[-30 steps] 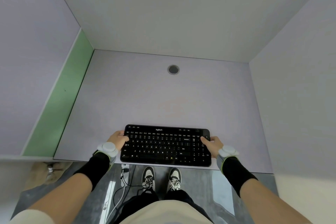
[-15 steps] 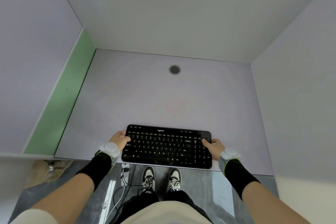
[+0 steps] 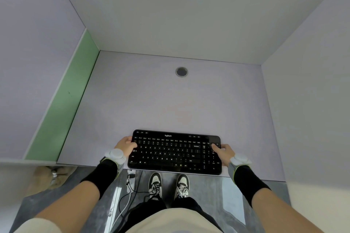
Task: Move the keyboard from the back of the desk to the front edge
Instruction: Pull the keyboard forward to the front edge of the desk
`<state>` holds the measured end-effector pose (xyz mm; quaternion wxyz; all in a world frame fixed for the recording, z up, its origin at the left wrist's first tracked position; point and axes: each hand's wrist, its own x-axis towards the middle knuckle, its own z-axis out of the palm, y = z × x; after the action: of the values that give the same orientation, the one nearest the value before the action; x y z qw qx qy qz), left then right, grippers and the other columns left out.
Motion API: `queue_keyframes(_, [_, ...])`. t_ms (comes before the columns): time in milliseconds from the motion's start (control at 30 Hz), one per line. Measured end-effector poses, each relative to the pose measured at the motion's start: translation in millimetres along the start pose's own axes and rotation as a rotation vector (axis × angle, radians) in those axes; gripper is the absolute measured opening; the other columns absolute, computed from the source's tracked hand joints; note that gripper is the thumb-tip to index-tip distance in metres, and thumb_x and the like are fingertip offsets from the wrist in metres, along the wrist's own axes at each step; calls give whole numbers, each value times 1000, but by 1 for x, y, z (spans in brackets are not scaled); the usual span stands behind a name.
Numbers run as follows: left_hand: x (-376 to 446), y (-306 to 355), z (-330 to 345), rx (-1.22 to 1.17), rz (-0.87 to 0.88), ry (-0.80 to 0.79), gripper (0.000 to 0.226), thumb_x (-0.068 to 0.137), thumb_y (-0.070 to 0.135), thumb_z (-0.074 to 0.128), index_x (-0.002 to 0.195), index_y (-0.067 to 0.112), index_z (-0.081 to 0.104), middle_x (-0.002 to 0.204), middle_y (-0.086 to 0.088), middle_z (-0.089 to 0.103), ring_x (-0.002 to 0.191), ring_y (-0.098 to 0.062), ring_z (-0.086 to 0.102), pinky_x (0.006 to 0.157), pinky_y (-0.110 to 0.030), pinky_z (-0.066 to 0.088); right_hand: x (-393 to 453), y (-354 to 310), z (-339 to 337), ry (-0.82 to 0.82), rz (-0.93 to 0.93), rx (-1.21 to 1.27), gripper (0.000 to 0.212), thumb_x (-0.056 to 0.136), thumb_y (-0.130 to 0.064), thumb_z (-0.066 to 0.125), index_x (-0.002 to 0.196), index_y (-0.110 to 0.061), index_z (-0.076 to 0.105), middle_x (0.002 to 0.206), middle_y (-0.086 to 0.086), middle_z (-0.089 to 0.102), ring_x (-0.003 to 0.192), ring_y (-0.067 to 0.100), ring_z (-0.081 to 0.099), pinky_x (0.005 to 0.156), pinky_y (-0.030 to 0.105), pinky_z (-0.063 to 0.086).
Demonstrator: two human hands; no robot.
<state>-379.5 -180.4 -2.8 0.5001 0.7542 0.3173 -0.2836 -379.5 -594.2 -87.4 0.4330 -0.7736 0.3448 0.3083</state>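
A black keyboard lies flat at the front edge of the pale lilac desk, its near side level with the desk's edge. My left hand grips the keyboard's left end, thumb on the keys. My right hand grips the right end the same way, thumb on the number pad. Both wrists carry grey bands with round pucks over black sleeves.
A round grey cable grommet sits near the back of the desk. Lilac walls close in the back and both sides, with a green strip along the left. Below the edge are my shoes and cables on the floor.
The keyboard and both hands stay nearly where they were at the front edge; only a slight shift of the view.
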Motion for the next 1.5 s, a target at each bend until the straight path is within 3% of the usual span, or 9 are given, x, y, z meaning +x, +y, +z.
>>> queue_keyframes(100, [4,-4,-1,20,11,-8,27,73,9,55,95,19,67,99,-14,73,95,-33,67,94,-49,52,0,2,0,4,5,13,111,43,-85,66,130,-17,52,121,10,67,108,32,69,98,50,56])
queue_keyframes(233, [-5,4,4,53,27,-14,24,81,2,52,100,8,66,94,-11,70,86,-25,64,71,-28,48,5,5,0,0,0,6,102,50,-79,63,130,-18,51,124,11,67,108,32,68,98,51,56])
queue_keyframes(300, [-4,4,6,42,25,-1,26,81,2,52,103,9,65,96,-10,70,87,-24,63,68,-24,44,-1,1,0,9,0,3,100,52,-78,61,131,-18,51,124,11,66,109,32,68,98,50,55])
queue_keyframes(567, [0,-2,8,-7,7,0,39,79,2,54,116,9,63,112,-11,70,98,-25,66,68,-23,45,-8,-3,-1,29,-18,-8,96,50,-77,59,126,-18,54,119,9,67,105,31,68,96,48,56])
queue_keyframes(700, [8,-10,6,10,4,1,45,74,9,56,119,10,63,116,-13,70,101,-26,67,73,-25,46,-12,-5,-1,17,-12,-1,87,61,-70,63,128,-16,52,120,10,65,107,31,67,97,49,55])
queue_keyframes(833, [5,-7,9,14,10,14,41,77,3,55,117,4,63,103,-16,71,88,-23,66,70,-25,46,-10,-3,-2,20,-5,-17,91,59,-72,63,129,-15,52,122,10,65,108,31,67,99,49,54])
queue_keyframes(1000, [-3,-1,14,-44,39,32,41,80,-7,52,118,3,63,105,-15,69,84,-21,63,64,-20,45,-22,-10,-1,30,-17,-83,72,84,-57,65,138,-13,47,132,14,60,115,34,63,102,45,51])
queue_keyframes(1333, [-11,4,16,-50,39,37,40,82,-8,51,118,3,62,100,-10,67,76,-11,60,61,-18,41,-24,-9,-2,31,-8,-114,77,80,-61,64,140,-15,48,138,16,57,120,35,60,106,46,47])
queue_keyframes(1500, [-12,5,16,-26,60,50,35,82,-8,51,113,5,63,97,-11,67,77,-16,60,61,-17,42,-30,-14,0,47,-11,-163,72,83,-59,62,139,-16,48,135,15,58,117,35,61,105,44,47])
